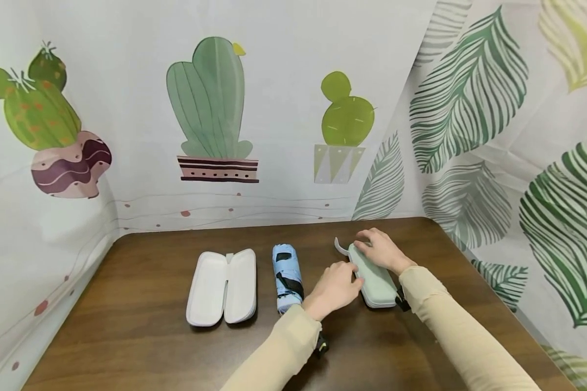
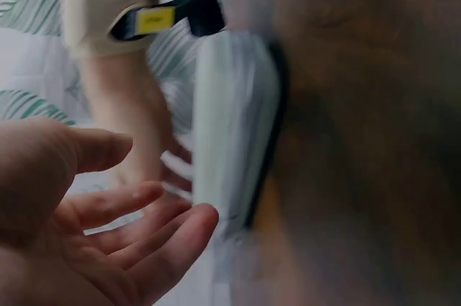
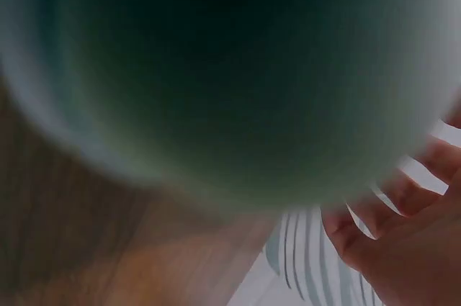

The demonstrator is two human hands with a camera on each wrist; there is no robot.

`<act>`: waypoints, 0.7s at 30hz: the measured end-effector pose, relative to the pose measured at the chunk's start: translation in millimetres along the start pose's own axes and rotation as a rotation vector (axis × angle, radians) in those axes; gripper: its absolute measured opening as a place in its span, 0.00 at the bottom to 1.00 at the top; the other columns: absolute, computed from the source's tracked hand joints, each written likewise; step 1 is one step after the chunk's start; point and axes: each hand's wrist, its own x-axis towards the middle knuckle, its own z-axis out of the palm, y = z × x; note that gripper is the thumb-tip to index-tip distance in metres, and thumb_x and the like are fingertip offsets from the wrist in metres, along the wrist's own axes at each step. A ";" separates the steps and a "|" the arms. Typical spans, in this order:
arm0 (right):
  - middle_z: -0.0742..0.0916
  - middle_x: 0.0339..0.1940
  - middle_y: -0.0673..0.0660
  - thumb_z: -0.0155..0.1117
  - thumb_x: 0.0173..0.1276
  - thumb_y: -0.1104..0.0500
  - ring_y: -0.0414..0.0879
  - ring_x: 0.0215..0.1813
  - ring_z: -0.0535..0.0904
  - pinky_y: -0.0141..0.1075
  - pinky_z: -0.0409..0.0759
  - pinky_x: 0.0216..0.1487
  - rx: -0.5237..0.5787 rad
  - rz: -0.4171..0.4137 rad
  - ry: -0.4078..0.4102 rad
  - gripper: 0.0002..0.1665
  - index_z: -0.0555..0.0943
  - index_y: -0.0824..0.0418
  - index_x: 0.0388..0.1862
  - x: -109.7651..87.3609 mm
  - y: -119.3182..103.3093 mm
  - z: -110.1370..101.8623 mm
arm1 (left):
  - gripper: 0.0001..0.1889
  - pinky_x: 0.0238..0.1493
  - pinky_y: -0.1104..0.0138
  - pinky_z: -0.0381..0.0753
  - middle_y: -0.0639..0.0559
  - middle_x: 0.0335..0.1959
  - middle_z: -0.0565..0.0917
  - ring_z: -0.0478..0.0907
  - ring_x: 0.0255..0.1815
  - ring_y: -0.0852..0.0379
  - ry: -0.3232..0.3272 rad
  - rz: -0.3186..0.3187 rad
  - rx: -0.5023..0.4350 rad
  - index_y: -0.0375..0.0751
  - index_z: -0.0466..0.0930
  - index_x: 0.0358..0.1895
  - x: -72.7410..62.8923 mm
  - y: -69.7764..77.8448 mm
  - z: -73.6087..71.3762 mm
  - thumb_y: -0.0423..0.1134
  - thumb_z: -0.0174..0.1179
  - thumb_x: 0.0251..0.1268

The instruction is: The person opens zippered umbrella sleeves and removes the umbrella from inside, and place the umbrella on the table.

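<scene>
A pale green zip case (image 1: pixel 375 277) lies closed on the right half of the table, a light strap standing out from its far end. My right hand (image 1: pixel 381 250) lies over the case's far right part, fingers spread across its top. At the case's left side is my left hand (image 1: pixel 335 288), its fingers loosely bent and its fingertips close to the edge; whether they touch is unclear. In the left wrist view the left hand (image 2: pixel 108 212) has thumb and fingers apart beside the case (image 2: pixel 223 119). Blurred and very near, the case (image 3: pixel 238 126) fills most of the right wrist view.
A light blue folded umbrella (image 1: pixel 287 271) with dark bands lies left of the left hand. Farther left, a white-lined case (image 1: pixel 209 293) lies spread open. The brown wooden table (image 1: pixel 127 304) meets a printed cloth backdrop (image 1: pixel 283 108) at its back and right.
</scene>
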 end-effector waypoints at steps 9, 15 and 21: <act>0.76 0.60 0.69 0.54 0.75 0.54 0.66 0.64 0.69 0.57 0.69 0.60 -0.046 0.040 -0.108 0.26 0.74 0.72 0.62 6.7 7.3 -1.5 | 0.25 0.43 0.60 0.80 0.42 0.53 0.78 0.80 0.47 0.45 0.040 -0.142 -0.012 0.36 0.75 0.62 16.0 14.8 30.3 0.49 0.59 0.70; 0.77 0.61 0.71 0.54 0.76 0.53 0.67 0.65 0.69 0.57 0.68 0.61 -0.009 0.077 -0.149 0.27 0.74 0.73 0.62 9.6 9.2 -1.9 | 0.29 0.42 0.60 0.80 0.38 0.54 0.76 0.80 0.47 0.43 0.070 -0.191 -0.027 0.33 0.72 0.63 22.9 17.5 42.1 0.50 0.62 0.67; 0.77 0.62 0.70 0.55 0.76 0.50 0.67 0.66 0.68 0.57 0.68 0.62 -0.004 0.116 -0.141 0.28 0.75 0.70 0.62 6.1 13.1 -0.1 | 0.33 0.42 0.60 0.80 0.38 0.56 0.73 0.80 0.46 0.42 0.097 -0.201 -0.038 0.32 0.71 0.64 25.1 17.3 50.8 0.50 0.65 0.64</act>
